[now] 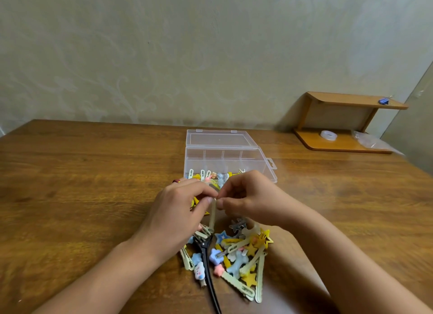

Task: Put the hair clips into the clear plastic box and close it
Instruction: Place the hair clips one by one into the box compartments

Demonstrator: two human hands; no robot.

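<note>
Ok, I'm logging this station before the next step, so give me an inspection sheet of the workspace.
Surface: wooden table, brown.
Job's things: clear plastic box, lid open, some clips inside; pile of hair clips on the table near the person.
Clutter: black clip in the pile.
Grips: left hand and right hand both pinch one pale green clip.
Cables: nothing seen.
Surroundings: patterned wall; small wooden shelf with tape roll and blue binder clip.

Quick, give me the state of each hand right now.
Left hand: pinching the top end of a pale green hair clip.
Right hand: fingertips pinching the same clip's top end.
</note>
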